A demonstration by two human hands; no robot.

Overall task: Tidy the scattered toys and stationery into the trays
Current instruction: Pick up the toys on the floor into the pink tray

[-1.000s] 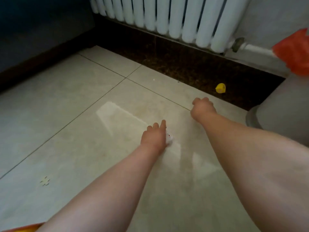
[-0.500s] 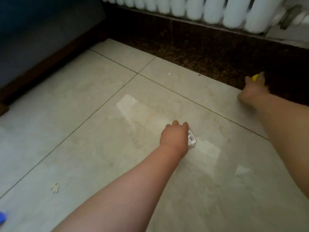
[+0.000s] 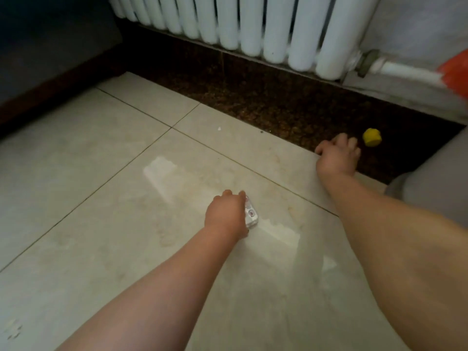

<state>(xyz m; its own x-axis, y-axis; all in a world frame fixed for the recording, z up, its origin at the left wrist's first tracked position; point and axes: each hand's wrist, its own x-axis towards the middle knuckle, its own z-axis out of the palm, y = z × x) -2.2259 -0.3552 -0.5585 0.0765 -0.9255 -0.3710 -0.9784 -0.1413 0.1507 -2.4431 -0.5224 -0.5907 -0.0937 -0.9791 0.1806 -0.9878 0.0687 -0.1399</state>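
Note:
My left hand (image 3: 228,215) is curled over a small white eraser-like block (image 3: 251,214) with a red printed mark, holding it down on the pale floor tile. Only the block's right side shows past my fingers. My right hand (image 3: 338,157) rests knuckles up at the edge of the tile, where the dark stone strip begins, and holds nothing. A small yellow toy (image 3: 371,137) lies on the dark strip just right of that hand, a little apart from the fingertips. No tray is in view.
A white radiator (image 3: 253,24) runs along the back wall, with its pipe (image 3: 405,70) at the right. A grey rounded object (image 3: 435,178) stands at the right edge below something orange (image 3: 455,74). A pale puzzle piece (image 3: 12,330) lies at the lower left.
My right hand reached out to the yellow toy half a second ago and has now drawn back left of it. The left hand has stayed closed on the white block.

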